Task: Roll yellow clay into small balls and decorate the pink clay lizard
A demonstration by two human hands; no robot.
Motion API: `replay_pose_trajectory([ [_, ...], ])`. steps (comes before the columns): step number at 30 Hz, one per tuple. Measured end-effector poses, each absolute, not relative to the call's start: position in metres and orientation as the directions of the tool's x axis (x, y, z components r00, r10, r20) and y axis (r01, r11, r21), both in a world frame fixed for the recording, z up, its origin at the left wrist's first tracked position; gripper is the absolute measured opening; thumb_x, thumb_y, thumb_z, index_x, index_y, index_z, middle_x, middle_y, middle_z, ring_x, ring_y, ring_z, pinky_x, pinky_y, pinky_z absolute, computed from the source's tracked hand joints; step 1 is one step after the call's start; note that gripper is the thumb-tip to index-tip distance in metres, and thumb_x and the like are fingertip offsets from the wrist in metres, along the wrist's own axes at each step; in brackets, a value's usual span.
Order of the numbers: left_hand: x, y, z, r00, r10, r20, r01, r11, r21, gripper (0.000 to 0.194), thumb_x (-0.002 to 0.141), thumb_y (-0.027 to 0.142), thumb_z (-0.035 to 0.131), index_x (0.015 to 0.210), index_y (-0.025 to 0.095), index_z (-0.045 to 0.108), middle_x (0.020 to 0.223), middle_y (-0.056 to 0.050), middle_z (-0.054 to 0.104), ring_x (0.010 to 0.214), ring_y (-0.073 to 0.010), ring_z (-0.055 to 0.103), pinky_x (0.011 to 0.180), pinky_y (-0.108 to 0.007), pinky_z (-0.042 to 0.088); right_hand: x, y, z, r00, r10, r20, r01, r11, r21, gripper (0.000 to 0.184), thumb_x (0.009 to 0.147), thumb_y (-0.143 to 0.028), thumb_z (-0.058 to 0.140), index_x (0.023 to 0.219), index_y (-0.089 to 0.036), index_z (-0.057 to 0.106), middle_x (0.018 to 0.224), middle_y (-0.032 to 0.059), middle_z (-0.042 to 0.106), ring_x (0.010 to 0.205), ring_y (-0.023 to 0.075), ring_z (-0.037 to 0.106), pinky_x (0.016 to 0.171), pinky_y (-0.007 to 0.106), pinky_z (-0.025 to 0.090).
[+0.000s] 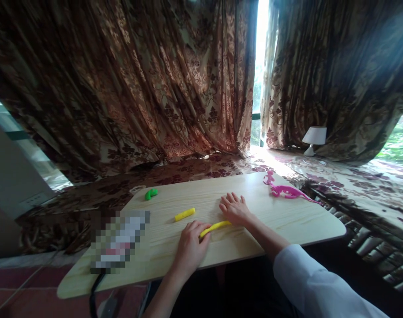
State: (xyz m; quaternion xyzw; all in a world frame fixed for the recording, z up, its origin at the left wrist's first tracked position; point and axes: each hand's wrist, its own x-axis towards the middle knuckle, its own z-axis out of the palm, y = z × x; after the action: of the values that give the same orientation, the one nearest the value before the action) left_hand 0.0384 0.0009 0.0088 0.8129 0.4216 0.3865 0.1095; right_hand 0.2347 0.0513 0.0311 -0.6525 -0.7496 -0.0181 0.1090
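A thin yellow roll of what looks like modelling clay (217, 225) lies across the front of the table between my hands. Its left end is held between the thumb and fingers of my left hand (192, 240). My right hand (235, 209) rests flat, fingers spread, with its heel at the roll's right end; whether it presses on that end is hidden. Just beyond my left hand is a shorter, thicker yellow stick (184, 214). Farther back on the left sits a curled green piece (151, 194) of similar material.
The pale wooden table (254, 243) has rounded corners. At its right back lies a pink, irregular strip (287, 191) reaching past the edge. A blurred-out object (120, 243) with a black cable stands at the left. Behind are patterned curtains (188, 88) and a small white lamp (315, 135).
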Motion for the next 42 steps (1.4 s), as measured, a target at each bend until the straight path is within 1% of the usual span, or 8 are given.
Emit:
replay_pose_trajectory([
  [10, 0.014, -0.028, 0.009, 0.341, 0.811, 0.476, 0.568, -0.581, 0.583, 0.022, 0.078, 0.019, 0.053, 0.095, 0.023, 0.067, 0.093, -0.006, 0.061, 0.094, -0.0224, 0.054, 0.087, -0.038, 0.043, 0.232, -0.036, 0.016, -0.247, 0.950, 0.191, 0.957, 0.270, -0.108, 0.051, 0.093, -0.046, 0.022, 0.137, -0.022, 0.034, 0.148, 0.0067, 0.023, 0.137, 0.0219, 0.006, 0.107, 0.047, 0.001],
  [16, 0.016, -0.017, 0.017, 0.326, 0.818, 0.474, 0.532, -0.574, 0.623, 0.020, 0.076, 0.020, 0.056, 0.090, 0.022, 0.069, 0.086, -0.006, 0.063, 0.088, -0.0233, 0.056, 0.084, -0.039, 0.044, 0.228, 0.034, 0.034, -0.161, 0.962, 0.221, 0.958, 0.207, -0.201, 0.045, 0.093, -0.042, 0.028, 0.130, -0.021, 0.042, 0.143, 0.0123, 0.032, 0.134, 0.0281, 0.018, 0.101, 0.056, 0.015],
  [23, 0.011, -0.009, 0.019, 0.204, 0.891, 0.407, 0.406, -0.455, 0.793, 0.017, 0.072, 0.022, 0.062, 0.088, 0.020, 0.070, 0.089, -0.005, 0.068, 0.089, -0.0220, 0.061, 0.086, -0.037, 0.045, 0.240, -0.003, 0.046, -0.301, 0.890, 0.343, 0.817, 0.426, -0.389, 0.031, 0.085, -0.041, 0.049, 0.110, -0.027, 0.062, 0.114, 0.0036, 0.060, 0.116, 0.0211, 0.043, 0.100, 0.038, 0.027],
  [26, 0.016, -0.010, 0.030, 0.180, 0.914, 0.364, 0.300, -0.403, 0.864, 0.023, 0.075, 0.030, 0.061, 0.094, 0.018, 0.067, 0.093, -0.006, 0.070, 0.089, -0.0208, 0.063, 0.083, -0.034, 0.048, 0.239, -0.024, 0.049, -0.287, 0.875, 0.391, 0.739, 0.462, -0.491, 0.023, 0.078, -0.036, 0.060, 0.098, -0.026, 0.067, 0.098, 0.0033, 0.064, 0.102, 0.0219, 0.050, 0.095, 0.037, 0.033],
  [29, 0.030, -0.014, 0.044, 0.177, 0.911, 0.372, 0.200, -0.404, 0.893, 0.035, 0.079, 0.034, 0.059, 0.109, 0.016, 0.060, 0.105, -0.008, 0.067, 0.097, -0.0211, 0.062, 0.084, -0.033, 0.049, 0.225, -0.028, 0.053, -0.210, 0.874, 0.437, 0.655, 0.458, -0.601, 0.022, 0.085, -0.035, 0.051, 0.095, -0.023, 0.067, 0.089, 0.0042, 0.064, 0.088, 0.0193, 0.055, 0.082, 0.033, 0.042],
  [33, 0.053, -0.019, 0.051, 0.224, 0.879, 0.421, 0.154, -0.458, 0.875, 0.034, 0.085, 0.035, 0.051, 0.111, 0.016, 0.058, 0.107, -0.009, 0.066, 0.098, -0.0209, 0.063, 0.084, -0.032, 0.050, 0.204, -0.029, 0.055, -0.201, 0.874, 0.442, 0.517, 0.478, -0.710, 0.032, 0.090, -0.037, 0.040, 0.098, -0.018, 0.066, 0.081, 0.0023, 0.065, 0.073, 0.0147, 0.059, 0.062, 0.024, 0.048],
  [38, 0.058, -0.010, 0.052, 0.242, 0.849, 0.470, 0.295, -0.526, 0.798, 0.028, 0.087, 0.033, 0.046, 0.105, 0.017, 0.060, 0.094, -0.007, 0.069, 0.089, -0.0207, 0.064, 0.082, -0.035, 0.049, 0.227, -0.036, 0.048, -0.254, 0.892, 0.373, 0.428, 0.450, -0.784, 0.028, 0.079, -0.032, 0.058, 0.103, -0.019, 0.065, 0.087, 0.0022, 0.069, 0.075, 0.0154, 0.064, 0.062, 0.023, 0.052],
  [42, 0.056, -0.003, 0.055, 0.340, 0.793, 0.505, 0.457, -0.609, 0.648, 0.017, 0.080, 0.025, 0.055, 0.092, 0.024, 0.066, 0.094, -0.005, 0.066, 0.095, -0.0227, 0.057, 0.093, -0.040, 0.038, 0.278, -0.027, 0.044, -0.122, 0.929, 0.350, 0.475, 0.364, -0.801, 0.033, 0.085, -0.029, 0.045, 0.111, -0.015, 0.060, 0.091, 0.0076, 0.070, 0.076, 0.0174, 0.065, 0.063, 0.029, 0.054],
])
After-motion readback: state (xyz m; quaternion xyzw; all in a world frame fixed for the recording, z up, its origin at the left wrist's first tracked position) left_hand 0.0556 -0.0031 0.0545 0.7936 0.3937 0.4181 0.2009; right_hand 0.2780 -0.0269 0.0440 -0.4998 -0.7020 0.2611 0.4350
